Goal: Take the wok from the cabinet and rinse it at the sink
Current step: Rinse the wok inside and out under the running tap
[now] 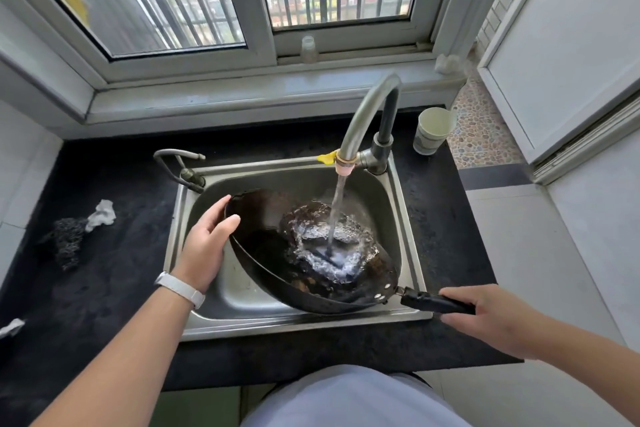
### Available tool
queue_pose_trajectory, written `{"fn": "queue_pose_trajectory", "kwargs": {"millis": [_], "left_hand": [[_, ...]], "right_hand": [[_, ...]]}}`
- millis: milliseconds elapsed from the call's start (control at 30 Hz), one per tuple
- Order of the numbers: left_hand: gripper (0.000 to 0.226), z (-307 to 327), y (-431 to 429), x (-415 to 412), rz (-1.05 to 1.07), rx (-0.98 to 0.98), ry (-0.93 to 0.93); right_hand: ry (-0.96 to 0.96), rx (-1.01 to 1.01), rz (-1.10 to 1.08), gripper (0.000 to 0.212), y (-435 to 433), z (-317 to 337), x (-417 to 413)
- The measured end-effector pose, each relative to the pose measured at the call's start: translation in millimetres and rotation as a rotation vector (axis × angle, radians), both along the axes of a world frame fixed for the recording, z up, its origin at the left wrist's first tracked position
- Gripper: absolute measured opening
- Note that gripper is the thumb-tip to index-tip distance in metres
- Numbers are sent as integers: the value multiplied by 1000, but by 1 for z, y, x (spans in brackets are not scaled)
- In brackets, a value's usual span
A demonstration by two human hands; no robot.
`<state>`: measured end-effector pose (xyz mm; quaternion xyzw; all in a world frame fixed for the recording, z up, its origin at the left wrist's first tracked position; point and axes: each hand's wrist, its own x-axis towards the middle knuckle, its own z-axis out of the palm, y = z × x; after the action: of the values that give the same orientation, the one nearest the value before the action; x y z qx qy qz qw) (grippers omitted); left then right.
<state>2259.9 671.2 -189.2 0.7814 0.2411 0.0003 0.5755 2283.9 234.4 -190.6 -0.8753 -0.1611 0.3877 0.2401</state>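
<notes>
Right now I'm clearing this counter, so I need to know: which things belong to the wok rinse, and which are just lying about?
In use: wok, faucet running water, sink, left hand gripping the wok's rim, right hand gripping its handle.
Lying about: paper cup, steel wool scrubber, crumpled tissue, small bottle on the windowsill.

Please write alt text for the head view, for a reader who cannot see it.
A person rinses a dark round metal wok in a steel sink, under water running from a curved grey tap. The right hand grips its black handle and the left hand holds the opposite rim. A white paper cup stands on the black counter.
</notes>
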Motion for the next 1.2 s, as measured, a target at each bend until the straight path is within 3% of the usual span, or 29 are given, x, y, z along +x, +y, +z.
{"fn": "queue_pose_trajectory", "kwargs": {"millis": [367,1000,1200], "left_hand": [[83,-8,-11,5,-139,49,-74],[88,14,2,1,16,159,-96],[61,18,15,-16,77,122,-58]], "right_hand": [[-80,-35,3,12,-9,1,2],[42,137,91,11,17,-19,45],[104,161,118,8,34,-27,56]]}}
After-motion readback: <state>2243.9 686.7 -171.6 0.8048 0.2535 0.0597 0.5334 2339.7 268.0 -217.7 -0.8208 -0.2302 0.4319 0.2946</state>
